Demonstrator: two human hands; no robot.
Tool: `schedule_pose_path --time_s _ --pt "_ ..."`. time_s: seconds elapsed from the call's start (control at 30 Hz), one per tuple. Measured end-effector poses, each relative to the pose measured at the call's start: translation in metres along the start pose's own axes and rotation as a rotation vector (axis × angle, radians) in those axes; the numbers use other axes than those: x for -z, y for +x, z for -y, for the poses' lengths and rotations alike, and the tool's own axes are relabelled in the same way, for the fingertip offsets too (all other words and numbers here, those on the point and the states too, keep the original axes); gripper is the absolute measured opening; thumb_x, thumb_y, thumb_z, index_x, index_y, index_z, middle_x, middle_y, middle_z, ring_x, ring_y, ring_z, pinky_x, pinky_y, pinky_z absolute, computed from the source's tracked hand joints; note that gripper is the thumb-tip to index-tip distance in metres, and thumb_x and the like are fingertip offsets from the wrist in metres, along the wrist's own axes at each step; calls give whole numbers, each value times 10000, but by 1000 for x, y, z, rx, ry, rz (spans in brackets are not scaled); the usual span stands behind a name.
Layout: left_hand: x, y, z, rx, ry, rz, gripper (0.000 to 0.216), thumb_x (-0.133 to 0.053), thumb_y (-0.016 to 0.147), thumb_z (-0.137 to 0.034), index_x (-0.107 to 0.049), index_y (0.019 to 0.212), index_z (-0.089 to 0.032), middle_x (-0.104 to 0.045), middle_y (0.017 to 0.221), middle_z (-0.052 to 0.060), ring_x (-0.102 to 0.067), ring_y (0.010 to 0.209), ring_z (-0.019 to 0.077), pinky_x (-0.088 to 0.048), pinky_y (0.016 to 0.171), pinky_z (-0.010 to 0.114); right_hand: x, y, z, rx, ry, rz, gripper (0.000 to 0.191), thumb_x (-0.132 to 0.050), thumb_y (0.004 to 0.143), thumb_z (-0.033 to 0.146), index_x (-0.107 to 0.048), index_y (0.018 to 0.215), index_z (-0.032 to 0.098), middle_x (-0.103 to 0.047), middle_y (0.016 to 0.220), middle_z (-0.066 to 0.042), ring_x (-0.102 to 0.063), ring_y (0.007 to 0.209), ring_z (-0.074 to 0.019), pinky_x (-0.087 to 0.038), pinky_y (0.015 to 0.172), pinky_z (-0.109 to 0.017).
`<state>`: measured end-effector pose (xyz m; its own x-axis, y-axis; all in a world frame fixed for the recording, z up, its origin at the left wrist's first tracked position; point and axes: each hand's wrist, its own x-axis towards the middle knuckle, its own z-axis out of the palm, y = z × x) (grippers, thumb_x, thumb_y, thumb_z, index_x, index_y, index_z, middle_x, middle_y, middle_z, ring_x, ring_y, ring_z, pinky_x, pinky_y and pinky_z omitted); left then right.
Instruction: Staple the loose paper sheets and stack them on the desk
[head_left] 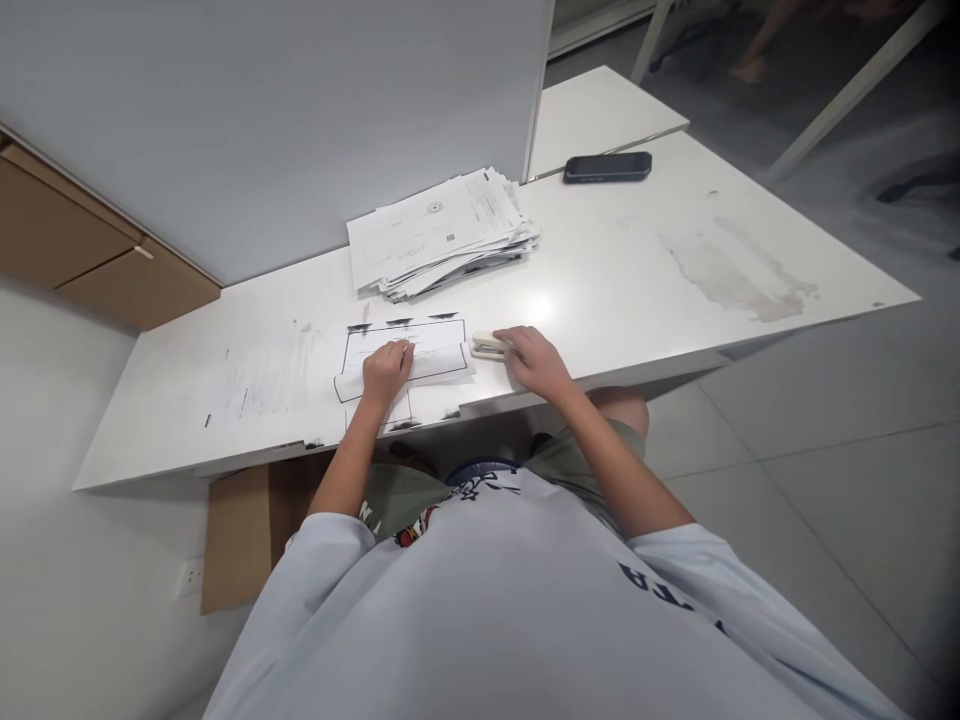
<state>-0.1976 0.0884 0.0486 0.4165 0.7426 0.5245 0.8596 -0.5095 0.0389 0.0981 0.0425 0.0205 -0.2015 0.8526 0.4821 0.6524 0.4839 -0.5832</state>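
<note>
My left hand [386,373] is closed, its fingers curled over a folded sheet of paper [441,364] near the desk's front edge. The sheet's near edge is lifted and bent, and black frame lines marked on the desk surround it. To its right, my right hand [537,362] is closed around a small cream stapler [487,345]. The stapler's front end points left, close by the sheet's right edge; I cannot tell whether the two touch. Behind both hands lies a thick, uneven stack of printed papers [427,230].
A black phone [607,167] lies at the desk's back right. A grey partition [300,120] rises behind the white desk [600,260], which has a brownish stain [739,270] on its right. A cardboard box [236,530] stands below at the left. Part of another person's leg [761,50] shows at the top right.
</note>
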Motion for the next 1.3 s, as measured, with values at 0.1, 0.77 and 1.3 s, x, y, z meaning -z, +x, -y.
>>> schedule_pose_path --time_s 0.1,0.77,1.3 --pt "1 0 0 0 9 -29 447 -280 1025 -378 -653 883 -178 -702 762 88 -653 673 178 -401 565 298 0 -2 0 -5 38 -7 379 -388 885 180 -560 1222 214 -659 1110 -115 -584 1056 -284 -504 912 -463" --pt "3 11 -2 -275 -16 89 433 -281 1018 -376 -628 826 -202 -669 685 73 -642 641 168 -430 548 299 1 1 -1 -1 190 -8 345 -397 920 236 -575 1214 213 -655 1173 -113 -604 1098 -272 -506 942 -477" --pt "48 8 -21 -243 -139 4 315 -391 997 -285 -678 938 -172 -752 915 68 -708 910 181 -554 810 313 1 9 3 154 -22 241 517 -465 926 342 -420 1409 163 -505 1381 -186 -526 1157 -346 -472 927 -522"
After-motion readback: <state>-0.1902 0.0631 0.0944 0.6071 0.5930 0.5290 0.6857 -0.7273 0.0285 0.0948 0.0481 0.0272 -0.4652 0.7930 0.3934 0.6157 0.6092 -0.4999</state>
